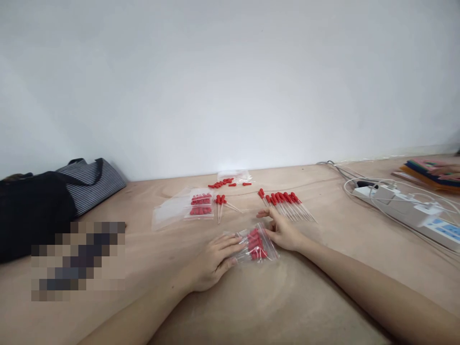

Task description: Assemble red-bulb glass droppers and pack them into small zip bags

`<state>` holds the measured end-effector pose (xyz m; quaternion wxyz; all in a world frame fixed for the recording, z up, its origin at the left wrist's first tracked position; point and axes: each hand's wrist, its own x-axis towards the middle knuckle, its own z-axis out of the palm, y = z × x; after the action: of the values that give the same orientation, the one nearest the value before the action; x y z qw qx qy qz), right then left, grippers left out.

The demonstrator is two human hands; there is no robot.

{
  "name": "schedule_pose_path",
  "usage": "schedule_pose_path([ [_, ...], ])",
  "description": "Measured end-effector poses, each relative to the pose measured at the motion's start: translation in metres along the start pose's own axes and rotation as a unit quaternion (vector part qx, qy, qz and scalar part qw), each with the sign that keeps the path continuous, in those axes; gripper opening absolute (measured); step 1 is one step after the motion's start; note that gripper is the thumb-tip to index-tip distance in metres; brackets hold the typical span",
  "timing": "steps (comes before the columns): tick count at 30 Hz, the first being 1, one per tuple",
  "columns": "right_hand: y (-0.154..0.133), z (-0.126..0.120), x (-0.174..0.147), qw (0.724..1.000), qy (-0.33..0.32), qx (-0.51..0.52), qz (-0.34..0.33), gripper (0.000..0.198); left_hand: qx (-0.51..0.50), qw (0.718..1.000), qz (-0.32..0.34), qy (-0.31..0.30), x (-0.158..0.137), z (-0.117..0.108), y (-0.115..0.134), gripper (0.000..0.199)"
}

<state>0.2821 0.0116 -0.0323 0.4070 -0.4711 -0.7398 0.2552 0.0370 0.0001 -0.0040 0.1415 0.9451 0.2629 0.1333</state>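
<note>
A clear zip bag (256,245) of red rubber dropper bulbs lies on the table in front of me. My left hand (223,254) rests on the bag's left part, fingers stretched out flat. At the bag's right edge is my right hand (282,231), fingers apart, with the thumb by the plastic; nothing shows in its grasp. Just beyond it, a row of droppers (287,203) with red bulbs and thin clear tubes lies side by side. A smaller group of red-topped droppers (221,200) is left of that row.
Left of centre lie small bags of red bulbs (201,205) and an empty clear bag (168,211). Loose red bulbs (221,183) sit near the wall. A white power strip (402,208) with cables is at right, near coloured folders (427,172). A black bag (32,211) stands at left.
</note>
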Motion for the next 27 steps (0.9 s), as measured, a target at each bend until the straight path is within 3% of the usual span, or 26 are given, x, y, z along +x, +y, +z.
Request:
schedule_pose_path([
  [4,-0.001,-0.012,-0.012,0.999,-0.041,-0.027,-0.022,0.012,0.030,0.998,0.043,0.028,0.005,0.004,-0.006,0.036],
  [9,0.005,-0.025,-0.029,0.998,-0.036,-0.049,0.029,0.012,0.074,0.980,0.028,0.184,0.020,0.013,-0.019,0.024],
  [11,0.006,-0.027,-0.035,0.998,-0.015,-0.047,0.047,0.014,0.042,0.976,0.008,0.211,0.025,0.016,-0.017,0.022],
  [15,-0.002,-0.024,-0.042,0.997,-0.005,-0.058,0.046,0.013,-0.033,0.984,0.017,0.177,0.029,0.017,0.001,0.021],
  [20,-0.017,-0.009,-0.043,0.993,0.011,-0.109,0.042,0.011,-0.037,0.992,0.037,0.116,0.027,0.014,0.025,0.050],
  [24,-0.025,0.006,-0.041,0.996,0.033,-0.078,0.038,0.006,-0.020,0.992,0.047,0.118,0.023,0.012,0.018,0.033],
  [27,-0.025,0.010,-0.040,0.999,-0.007,-0.038,-0.003,0.024,0.024,0.983,0.115,0.140,0.017,0.009,0.002,0.023],
])
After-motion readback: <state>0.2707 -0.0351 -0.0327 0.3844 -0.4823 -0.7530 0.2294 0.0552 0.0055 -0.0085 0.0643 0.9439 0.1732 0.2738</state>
